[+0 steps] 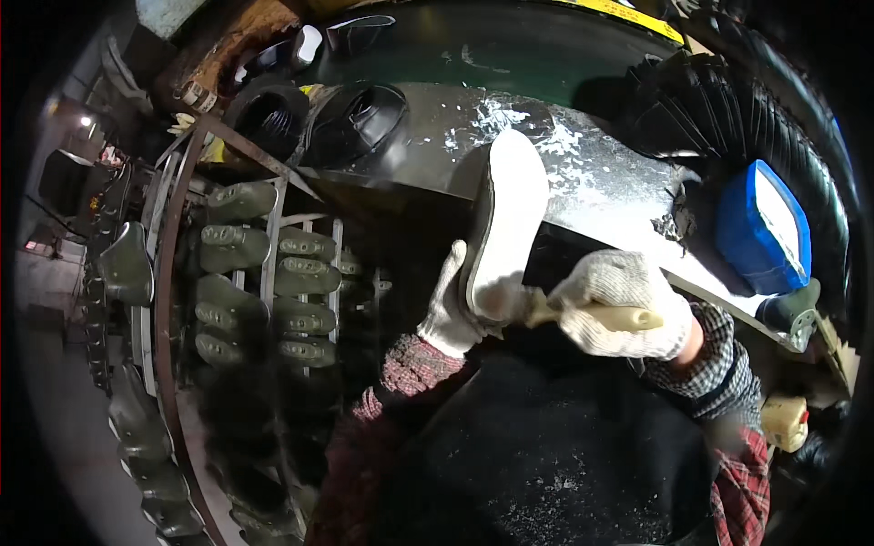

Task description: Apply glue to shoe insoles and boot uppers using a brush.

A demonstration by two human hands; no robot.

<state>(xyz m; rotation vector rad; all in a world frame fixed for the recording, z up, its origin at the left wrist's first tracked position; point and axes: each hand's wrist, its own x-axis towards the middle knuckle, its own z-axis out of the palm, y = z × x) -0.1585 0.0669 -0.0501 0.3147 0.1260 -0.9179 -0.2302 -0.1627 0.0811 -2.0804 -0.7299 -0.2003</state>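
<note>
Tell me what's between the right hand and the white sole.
In the head view, a brush: the right hand grips it, its tip at the white sole.

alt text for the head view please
The gloved left hand holds a white sole-shaped piece; the gloved right hand has a brush at its near end. A blue tub is at right, racked dark green forms at left.

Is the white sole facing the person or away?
Toward: the white sole shows its broad face to the head camera, its lower end in the left hand.
</note>
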